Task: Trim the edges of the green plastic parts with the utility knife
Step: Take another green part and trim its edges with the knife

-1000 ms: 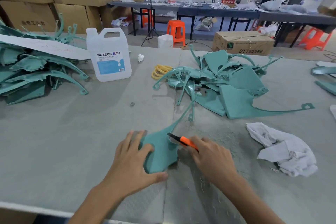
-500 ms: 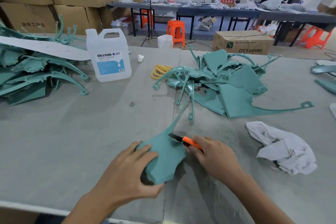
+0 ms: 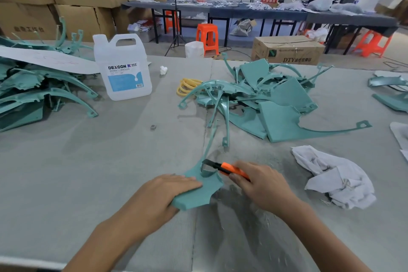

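Observation:
A green plastic part (image 3: 205, 190) lies on the grey table in front of me, its thin curved arm reaching away toward the middle pile. My left hand (image 3: 159, 196) holds its broad end, fingers over the top and thumb under the near edge. My right hand (image 3: 262, 185) grips an orange utility knife (image 3: 229, 169); the dark blade touches the part's inner curved edge. A pile of green parts (image 3: 265, 104) lies beyond, and another pile (image 3: 33, 93) sits at the far left.
A white DEXCON jug (image 3: 122, 68) stands at the back left. Yellow bands (image 3: 187, 86) lie beside the middle pile. A crumpled white rag (image 3: 335, 176) rests to the right. Plastic shavings litter the table (image 3: 88, 172) near my hands. More green parts (image 3: 390, 90) lie far right.
My left hand has tilted the part's broad end up and turned it, fingers now laid over its top. The knife has shifted slightly right along the inner edge.

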